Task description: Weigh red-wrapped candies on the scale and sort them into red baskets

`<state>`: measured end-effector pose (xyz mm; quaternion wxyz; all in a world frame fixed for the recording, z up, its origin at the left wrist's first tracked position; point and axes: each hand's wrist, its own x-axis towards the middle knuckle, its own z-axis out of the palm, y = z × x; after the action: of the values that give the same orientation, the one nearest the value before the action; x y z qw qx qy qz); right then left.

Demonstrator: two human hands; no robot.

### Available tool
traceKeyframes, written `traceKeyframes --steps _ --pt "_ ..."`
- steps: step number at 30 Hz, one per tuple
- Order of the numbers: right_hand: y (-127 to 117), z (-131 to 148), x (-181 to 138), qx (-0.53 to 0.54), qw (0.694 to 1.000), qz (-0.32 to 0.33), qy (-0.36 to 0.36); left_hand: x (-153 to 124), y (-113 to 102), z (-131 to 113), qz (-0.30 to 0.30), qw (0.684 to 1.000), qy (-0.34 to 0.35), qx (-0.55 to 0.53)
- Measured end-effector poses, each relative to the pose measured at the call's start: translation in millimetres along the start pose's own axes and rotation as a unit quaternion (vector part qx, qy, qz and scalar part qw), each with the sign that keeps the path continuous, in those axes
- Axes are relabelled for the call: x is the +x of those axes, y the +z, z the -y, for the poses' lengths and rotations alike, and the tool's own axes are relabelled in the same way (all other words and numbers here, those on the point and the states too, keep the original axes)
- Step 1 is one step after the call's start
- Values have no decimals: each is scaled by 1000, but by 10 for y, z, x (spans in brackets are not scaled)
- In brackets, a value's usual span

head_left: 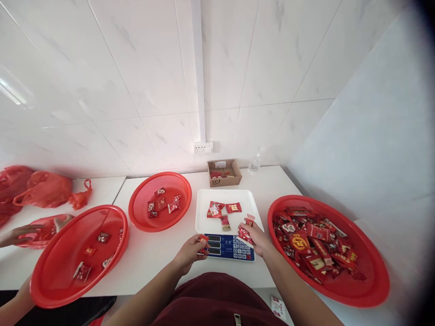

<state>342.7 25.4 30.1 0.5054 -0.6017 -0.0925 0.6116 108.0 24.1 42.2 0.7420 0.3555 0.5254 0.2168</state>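
Mid-weighing, I'd judge: left hand (189, 251) pinches one small red foil packet (204, 238) beside the blue-faced digital scale (231, 247), right hand (257, 238) grips several red packets (245, 233) over the front edge of its white plastic tray (205, 201); release needs bare tray space.

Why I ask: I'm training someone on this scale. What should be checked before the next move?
1. Left hand has a firm grip: ok, it pinches a small red packet at the scale.
2. Right hand has a firm grip: ok, it holds red packets at the front edge of the white tray.
3. Room on the white tray: ok, only a few loose packets lie mid-tray.
4. Scale reading: cannot tell, the display is too small to read.
5. Supply in the right basket: ok, well filled.
6. Co-worker's hand clear of the scale: ok, it is far left.
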Motion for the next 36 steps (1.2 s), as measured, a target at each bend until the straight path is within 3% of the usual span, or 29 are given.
traceKeyframes --steps 5,9,18,23,31,34,36 --pt "48 173 -27 -16 996 79 29 1 -99 78 -2 1000 -19 -18" --pt "46 215 29 -40 997 37 51 8 -92 61 4 1000 -20 -18" --pt "-187 62 45 -60 998 -9 31 -6 -74 9 -11 999 -17 -44" --pt "-255 2 -7 27 998 -52 -21 26 -73 10 -9 996 -5 -86" --pt "29 177 101 109 993 30 -32 -6 -19 -1 15 998 -22 -65" --pt "112 193 203 53 996 24 -63 -22 -16 -12 16 998 -25 -57" --pt "96 108 270 -46 992 7 -116 -34 -30 -12 11 998 -23 -54"
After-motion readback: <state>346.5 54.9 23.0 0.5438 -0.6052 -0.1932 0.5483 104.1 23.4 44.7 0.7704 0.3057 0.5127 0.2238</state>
